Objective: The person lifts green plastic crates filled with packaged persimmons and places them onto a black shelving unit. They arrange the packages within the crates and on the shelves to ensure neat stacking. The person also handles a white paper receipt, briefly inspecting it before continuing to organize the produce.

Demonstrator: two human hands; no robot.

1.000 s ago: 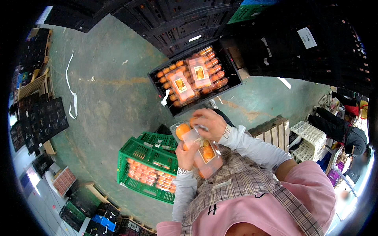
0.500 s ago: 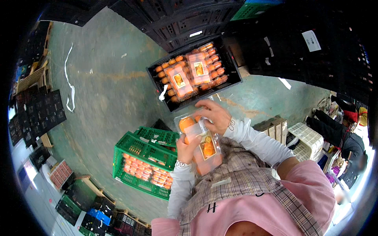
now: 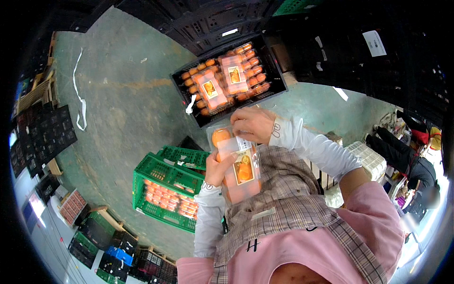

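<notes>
My left hand (image 3: 217,169) grips the left side of a clear plastic fruit pack (image 3: 230,184), its thumb lying over the pack's front. Round orange fruit shows through the plastic, and a pale sleeve with a picture label wraps round it. At the pack's upper right edge, by a small white sticker, my right hand (image 3: 254,124) is closed with its fingers curled together; the fingertips are partly hidden. Just beyond my hands stands a black crate (image 3: 192,119) filled with similar fruit packs, two labelled ones (image 3: 209,90) lying on top.
Left of me a green crate (image 3: 138,195) holds more fruit packs. Stacked black crates (image 3: 208,33) rise behind the black crate. To the right are a white basket (image 3: 366,159) and a person in dark clothes (image 3: 392,151). A white strap (image 3: 82,113) lies on the floor.
My right hand's fingers have drawn in and curled together at the pack's upper edge. The left hand keeps its hold. The whole view has shifted slightly.
</notes>
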